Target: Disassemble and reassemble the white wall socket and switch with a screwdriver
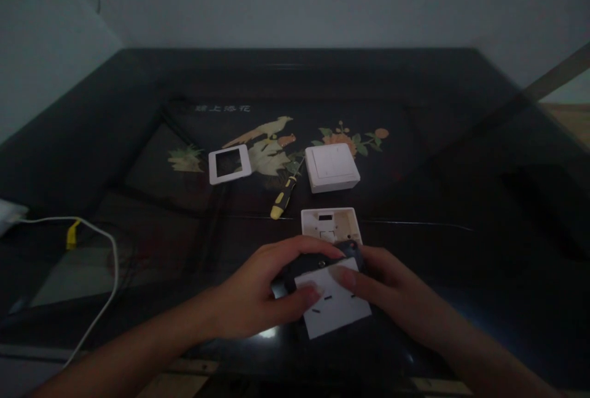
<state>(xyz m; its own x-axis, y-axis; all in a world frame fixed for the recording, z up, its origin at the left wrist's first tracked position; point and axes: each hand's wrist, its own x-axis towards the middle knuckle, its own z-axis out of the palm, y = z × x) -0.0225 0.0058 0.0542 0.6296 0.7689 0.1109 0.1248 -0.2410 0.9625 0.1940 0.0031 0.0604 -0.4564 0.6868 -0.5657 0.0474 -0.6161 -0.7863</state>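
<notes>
Both hands grip a wall socket [338, 315] with a white slotted face and a dark back frame, tilted above the table's near side. My left hand [258, 290] is closed on its left side, thumb on the white face and index finger along the dark upper edge. My right hand [391, 287] is closed on its right side, thumb lying on the face. Just beyond, partly hidden by my fingers and the socket, an open white mounting box [330, 220] sits on the table.
A white switch [332, 164] on its box lies farther back. Left of it are a yellow-and-black screwdriver [283, 197] and a white square cover frame [247, 161]. A white cable [116, 257] with a yellow tag runs along the left of the dark glossy table [415, 201].
</notes>
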